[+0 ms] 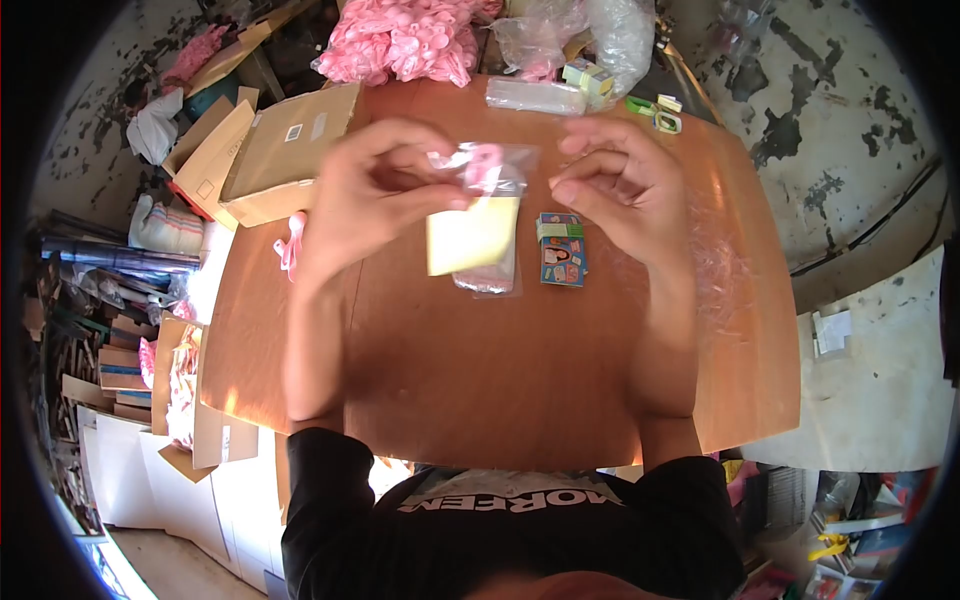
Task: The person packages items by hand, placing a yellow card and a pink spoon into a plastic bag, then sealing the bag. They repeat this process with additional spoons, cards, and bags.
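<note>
Clear plastic bag (517, 165), crinkled and glossy, pinched at its upper left edge by the left hand (375, 190) and held above the table, with a pink item (486, 165) showing in its upper part. Pale yellow square piece (470, 240), motion-blurred, sits directly below the pink item, roughly upright, slightly tilted. Clear wrapper (487, 282) pokes out below and right of the yellow piece; can't tell if it's the same bag.

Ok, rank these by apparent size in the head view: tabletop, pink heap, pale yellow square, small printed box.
1. Tabletop
2. Pink heap
3. Pale yellow square, perhaps nearer the camera, so its true size is unsure
4. Small printed box
</note>
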A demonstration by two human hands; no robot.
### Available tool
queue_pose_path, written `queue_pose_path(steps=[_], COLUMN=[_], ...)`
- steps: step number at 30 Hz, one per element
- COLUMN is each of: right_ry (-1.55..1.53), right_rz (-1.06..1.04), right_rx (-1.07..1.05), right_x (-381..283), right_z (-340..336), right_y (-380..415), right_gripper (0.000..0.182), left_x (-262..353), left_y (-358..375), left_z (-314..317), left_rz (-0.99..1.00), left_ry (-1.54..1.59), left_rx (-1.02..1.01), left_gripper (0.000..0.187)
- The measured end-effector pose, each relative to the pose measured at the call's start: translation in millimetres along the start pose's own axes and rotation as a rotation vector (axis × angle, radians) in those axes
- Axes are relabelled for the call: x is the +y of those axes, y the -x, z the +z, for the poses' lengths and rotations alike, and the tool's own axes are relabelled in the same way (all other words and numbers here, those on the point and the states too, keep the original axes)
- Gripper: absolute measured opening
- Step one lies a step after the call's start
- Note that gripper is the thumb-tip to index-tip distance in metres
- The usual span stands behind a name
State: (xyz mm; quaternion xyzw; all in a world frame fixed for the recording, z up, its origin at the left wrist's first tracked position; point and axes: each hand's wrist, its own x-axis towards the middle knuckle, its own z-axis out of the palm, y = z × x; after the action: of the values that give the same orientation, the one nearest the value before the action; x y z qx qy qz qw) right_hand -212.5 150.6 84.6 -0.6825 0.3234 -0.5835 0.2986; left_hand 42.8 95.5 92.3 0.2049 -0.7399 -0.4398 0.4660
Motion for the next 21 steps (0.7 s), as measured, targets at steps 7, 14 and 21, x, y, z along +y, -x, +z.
queue_pose_path(steps=[7,14,21], right_ry=[0.162,0.236,0.711], right_rz=[0.074,0.165,0.223], right_rx=[0.084,-0.139,-0.367], right_x=[9,40,123], right_z=[-17,1,49], right_y=[0,-4,10], right_gripper=[0.029,0.021,0.014], left_x=[100,-10,-56], left_y=[220,455,466], left_z=[-154,-142,-146], left_rz=[0.117,-0.856,-0.677], left_ry=[-0.835,-1.115,-1.327], left_rx=[0.622,0.823,1.204], left_gripper=[0.031,0.019,0.049])
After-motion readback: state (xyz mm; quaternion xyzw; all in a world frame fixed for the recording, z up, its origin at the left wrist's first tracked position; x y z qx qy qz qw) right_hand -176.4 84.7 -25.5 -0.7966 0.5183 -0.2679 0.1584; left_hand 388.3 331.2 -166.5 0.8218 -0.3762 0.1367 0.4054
